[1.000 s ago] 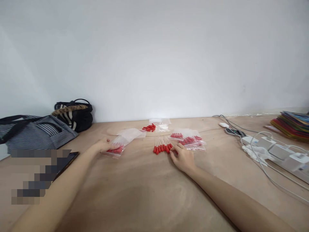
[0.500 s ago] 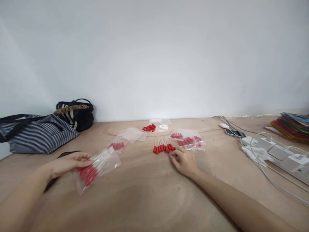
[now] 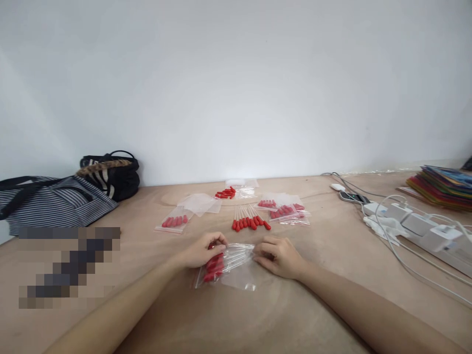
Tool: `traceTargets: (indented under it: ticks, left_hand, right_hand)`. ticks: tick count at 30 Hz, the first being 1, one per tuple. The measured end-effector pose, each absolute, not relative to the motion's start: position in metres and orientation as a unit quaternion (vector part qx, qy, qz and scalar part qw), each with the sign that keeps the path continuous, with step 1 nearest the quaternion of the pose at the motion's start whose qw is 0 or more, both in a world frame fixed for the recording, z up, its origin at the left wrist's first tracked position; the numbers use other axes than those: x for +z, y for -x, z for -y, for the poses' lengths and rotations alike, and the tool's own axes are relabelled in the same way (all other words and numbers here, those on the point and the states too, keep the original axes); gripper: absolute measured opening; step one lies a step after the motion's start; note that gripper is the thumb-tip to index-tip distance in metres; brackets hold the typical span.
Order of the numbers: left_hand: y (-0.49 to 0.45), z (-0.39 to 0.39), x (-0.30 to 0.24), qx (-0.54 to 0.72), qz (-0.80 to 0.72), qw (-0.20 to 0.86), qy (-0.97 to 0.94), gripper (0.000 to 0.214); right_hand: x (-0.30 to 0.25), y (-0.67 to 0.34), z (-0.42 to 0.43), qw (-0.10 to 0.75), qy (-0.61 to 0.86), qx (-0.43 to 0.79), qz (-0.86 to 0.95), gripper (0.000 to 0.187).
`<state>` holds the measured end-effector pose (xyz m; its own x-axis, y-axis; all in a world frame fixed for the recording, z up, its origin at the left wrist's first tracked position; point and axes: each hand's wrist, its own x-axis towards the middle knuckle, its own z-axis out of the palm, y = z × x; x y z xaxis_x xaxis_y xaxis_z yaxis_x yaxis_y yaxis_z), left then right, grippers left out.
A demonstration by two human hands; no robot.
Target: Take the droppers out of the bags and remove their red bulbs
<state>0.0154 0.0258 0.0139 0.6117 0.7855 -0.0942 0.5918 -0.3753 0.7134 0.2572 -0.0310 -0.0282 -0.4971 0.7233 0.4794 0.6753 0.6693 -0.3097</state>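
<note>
A clear zip bag (image 3: 236, 279) holding several red-bulbed droppers (image 3: 216, 268) lies in front of me, its bulbs to the left and thin clear tubes to the right. My left hand (image 3: 204, 250) grips it at the bulb end, fingers closed over the red bulbs. Curled at the bag's right end, my right hand (image 3: 278, 256) has thumb and fingers pinched on its edge; the fingertips are partly hidden. Just beyond both hands, a fan of loose droppers (image 3: 250, 222) rests on the table, red bulbs toward me.
Filled dropper bags (image 3: 176, 220) lie left and others (image 3: 285, 211) right. Flat bags (image 3: 200, 204) sit beyond the left one. Loose red bulbs (image 3: 225, 192) and clear tubes (image 3: 246, 192) lie at the back. Chargers (image 3: 418, 226) with cables stand right; a striped bag (image 3: 55, 201) is left.
My left hand has brought the bag of droppers from the left to the middle, turning its bulbs leftward. My right hand has moved from the loose droppers toward me, to the bag's edge.
</note>
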Motion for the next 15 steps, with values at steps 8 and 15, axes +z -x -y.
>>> traceTargets:
  ticks: [8, 15]
  left_hand:
    - [-0.015, -0.005, 0.013, 0.184, -0.373, 0.211, -0.884, 0.027]
    - [0.032, -0.02, 0.025, 0.103, -0.316, 0.298, -0.895, 0.035]
  right_hand:
    - [-0.027, -0.258, 0.027, 0.305, 0.441, 0.084, 0.84, 0.016]
    - [-0.018, -0.254, 0.036, 0.273, 0.389, 0.135, 0.87, 0.046]
